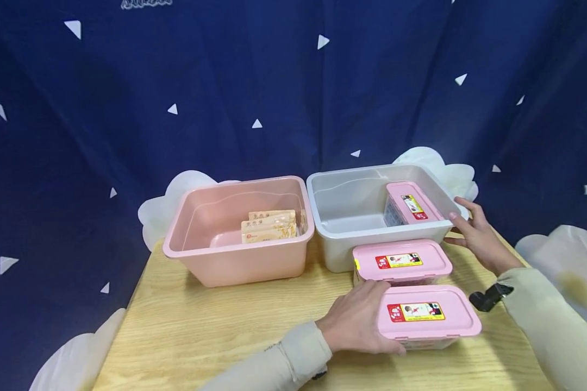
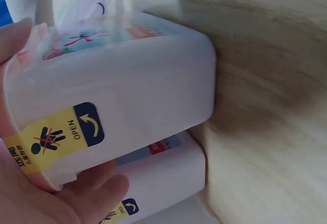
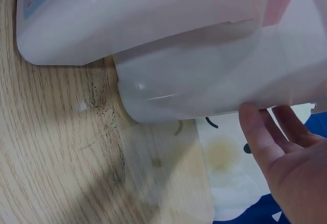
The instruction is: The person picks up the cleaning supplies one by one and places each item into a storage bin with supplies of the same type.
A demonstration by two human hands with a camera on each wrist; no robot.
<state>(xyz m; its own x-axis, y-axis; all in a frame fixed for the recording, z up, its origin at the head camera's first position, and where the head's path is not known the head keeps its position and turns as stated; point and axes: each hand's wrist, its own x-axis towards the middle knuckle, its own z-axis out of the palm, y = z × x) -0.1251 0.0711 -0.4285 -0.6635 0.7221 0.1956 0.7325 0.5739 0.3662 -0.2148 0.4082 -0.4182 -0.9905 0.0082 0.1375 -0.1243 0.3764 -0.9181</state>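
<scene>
My left hand (image 1: 359,320) grips the left end of the front pink-lidded clear box (image 1: 428,312), with thumb and fingers on opposite sides of its lid in the left wrist view. Just behind it stands a second pink-lidded box (image 1: 403,260), close against the front of the grey bin (image 1: 362,236). Inside that bin, at the right, lies a third pink-lidded box (image 1: 413,202). My right hand (image 1: 481,239) touches the bin's right end near the front corner, its fingers fairly straight. In the right wrist view, fingertips meet the bin's wall (image 3: 204,76).
A pink bin (image 1: 254,266) stands left of the grey one, holding several yellowish packets (image 1: 269,228) at its right side. Both bins stand on a wooden table (image 1: 215,326). A dark blue curtain (image 1: 225,81) with white shapes hangs behind.
</scene>
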